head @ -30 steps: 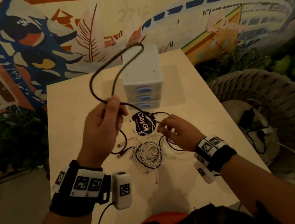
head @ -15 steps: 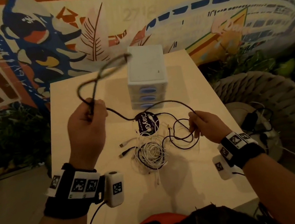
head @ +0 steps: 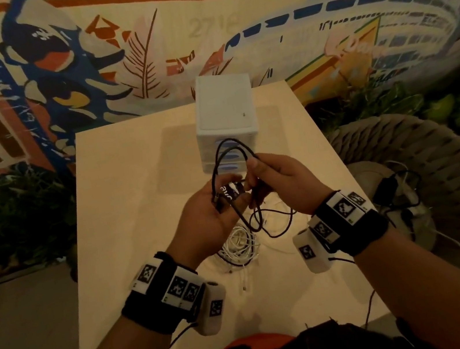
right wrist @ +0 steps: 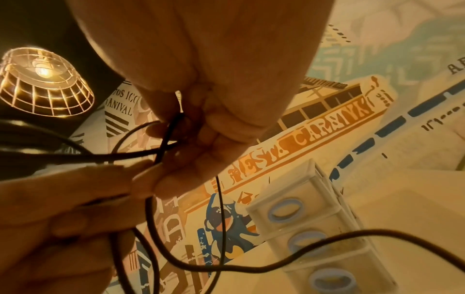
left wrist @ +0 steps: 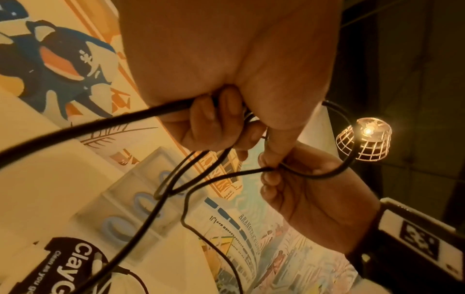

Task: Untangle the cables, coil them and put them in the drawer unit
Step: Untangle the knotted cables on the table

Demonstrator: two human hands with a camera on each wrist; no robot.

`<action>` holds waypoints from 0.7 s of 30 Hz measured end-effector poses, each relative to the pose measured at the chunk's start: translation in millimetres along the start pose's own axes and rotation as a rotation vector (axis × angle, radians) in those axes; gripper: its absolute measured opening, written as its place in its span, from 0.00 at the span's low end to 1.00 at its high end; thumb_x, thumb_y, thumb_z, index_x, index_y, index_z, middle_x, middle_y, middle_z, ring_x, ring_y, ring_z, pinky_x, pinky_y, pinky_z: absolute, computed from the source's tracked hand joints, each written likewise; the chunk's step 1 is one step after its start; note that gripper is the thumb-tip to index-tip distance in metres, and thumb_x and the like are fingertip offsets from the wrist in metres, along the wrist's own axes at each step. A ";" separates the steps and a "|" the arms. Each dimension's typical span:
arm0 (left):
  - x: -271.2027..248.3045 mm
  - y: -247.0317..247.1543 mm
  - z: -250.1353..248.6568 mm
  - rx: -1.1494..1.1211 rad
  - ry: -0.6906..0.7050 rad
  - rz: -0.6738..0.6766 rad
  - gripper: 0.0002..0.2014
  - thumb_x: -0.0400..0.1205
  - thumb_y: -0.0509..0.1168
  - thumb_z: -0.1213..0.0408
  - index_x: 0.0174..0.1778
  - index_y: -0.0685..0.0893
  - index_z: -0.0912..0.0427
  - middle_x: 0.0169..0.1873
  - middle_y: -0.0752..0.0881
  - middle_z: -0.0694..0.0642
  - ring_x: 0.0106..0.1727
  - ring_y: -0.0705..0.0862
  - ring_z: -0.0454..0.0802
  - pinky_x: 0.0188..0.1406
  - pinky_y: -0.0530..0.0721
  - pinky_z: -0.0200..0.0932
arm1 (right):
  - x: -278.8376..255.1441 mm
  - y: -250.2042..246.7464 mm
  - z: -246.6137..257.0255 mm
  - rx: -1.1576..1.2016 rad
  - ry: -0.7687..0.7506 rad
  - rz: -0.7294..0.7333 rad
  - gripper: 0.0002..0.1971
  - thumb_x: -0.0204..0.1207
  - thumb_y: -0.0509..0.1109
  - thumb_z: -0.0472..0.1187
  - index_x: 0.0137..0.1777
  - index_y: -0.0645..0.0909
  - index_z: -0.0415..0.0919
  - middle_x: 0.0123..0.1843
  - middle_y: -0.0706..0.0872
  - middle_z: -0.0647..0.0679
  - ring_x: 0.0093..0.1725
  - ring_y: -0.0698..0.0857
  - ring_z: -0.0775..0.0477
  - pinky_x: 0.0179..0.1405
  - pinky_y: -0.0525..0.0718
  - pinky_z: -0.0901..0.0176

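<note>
Both hands meet above the table centre, in front of the white drawer unit (head: 225,120). My left hand (head: 213,210) grips loops of a black cable (head: 221,157), fingers curled round it. Against it, my right hand (head: 272,179) pinches the same black cable (left wrist: 221,177) between thumb and fingers (right wrist: 191,139). Loops rise in front of the drawer fronts and slack hangs down to the table. A tangle of white cable (head: 239,247) lies on the table under my wrists. The drawer unit (right wrist: 309,224) has blue oval handles, all drawers closed.
A dark round sticker reading "Clay" (left wrist: 68,264) lies on the pale table (head: 122,192) by the cables. A woven chair (head: 435,170) with more cables on its seat stands right of the table. A painted wall is behind; a caged lamp (right wrist: 42,81) hangs overhead.
My hands were apart, the black cable stretched between them. They have come together in front of the drawer unit, and the cable now forms loops held by both.
</note>
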State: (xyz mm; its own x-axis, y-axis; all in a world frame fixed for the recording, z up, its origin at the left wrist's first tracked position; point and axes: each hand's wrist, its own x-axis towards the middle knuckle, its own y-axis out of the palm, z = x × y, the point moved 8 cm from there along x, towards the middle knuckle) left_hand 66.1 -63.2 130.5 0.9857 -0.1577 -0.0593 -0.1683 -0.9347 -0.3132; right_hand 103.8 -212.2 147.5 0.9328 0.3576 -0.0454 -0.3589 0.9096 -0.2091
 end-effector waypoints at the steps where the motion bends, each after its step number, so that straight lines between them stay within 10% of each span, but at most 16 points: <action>1: 1.4 -0.3 2.0 0.041 -0.010 0.013 0.10 0.82 0.75 0.50 0.58 0.88 0.41 0.44 0.94 0.48 0.48 0.93 0.50 0.56 0.89 0.54 | -0.7 0.9 -1.7 0.062 0.024 0.007 0.19 0.90 0.59 0.47 0.41 0.81 0.38 0.38 0.87 0.37 0.36 0.90 0.31 0.41 0.90 0.42; 6: -2.4 8.2 10.6 0.060 -0.083 0.169 0.07 0.83 0.75 0.57 0.55 0.93 0.51 0.46 0.94 0.51 0.52 0.91 0.49 0.56 0.88 0.48 | -2.6 -2.3 -8.7 0.142 0.039 -0.012 0.19 0.91 0.58 0.45 0.43 0.81 0.33 0.50 0.86 0.24 0.36 0.91 0.33 0.39 0.92 0.44; 11: -1.0 -0.5 0.8 0.044 -0.003 0.034 0.12 0.88 0.67 0.53 0.41 0.86 0.50 0.32 0.87 0.47 0.36 0.83 0.45 0.42 0.81 0.46 | -5.8 -1.3 -23.2 0.240 0.025 -0.085 0.20 0.90 0.55 0.55 0.53 0.79 0.40 0.50 0.86 0.42 0.41 0.88 0.41 0.36 0.83 0.53; 18: -2.4 -27.7 -18.4 -0.180 0.059 -0.139 0.11 0.89 0.62 0.55 0.45 0.89 0.41 0.33 0.86 0.39 0.37 0.82 0.36 0.45 0.80 0.33 | -21.6 17.5 -69.9 -0.288 0.020 0.094 0.34 0.76 0.66 0.71 0.80 0.68 0.59 0.58 0.83 0.55 0.46 0.85 0.58 0.44 0.81 0.66; 21: -4.5 -42.6 -17.1 -0.349 0.002 -0.204 0.10 0.89 0.62 0.51 0.47 0.84 0.50 0.23 0.79 0.40 0.24 0.74 0.35 0.27 0.73 0.27 | -28.3 -10.0 -71.2 -0.408 -0.041 -0.095 0.38 0.70 0.78 0.67 0.76 0.66 0.61 0.44 0.80 0.54 0.36 0.79 0.56 0.34 0.78 0.67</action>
State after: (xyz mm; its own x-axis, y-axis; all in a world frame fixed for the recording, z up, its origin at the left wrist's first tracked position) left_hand 69.0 -28.2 160.4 0.9987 0.0420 -0.0271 0.0426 -0.9988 0.0229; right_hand 83.3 -246.4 81.2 0.9560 0.2919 0.0299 -0.2211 0.7835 -0.5807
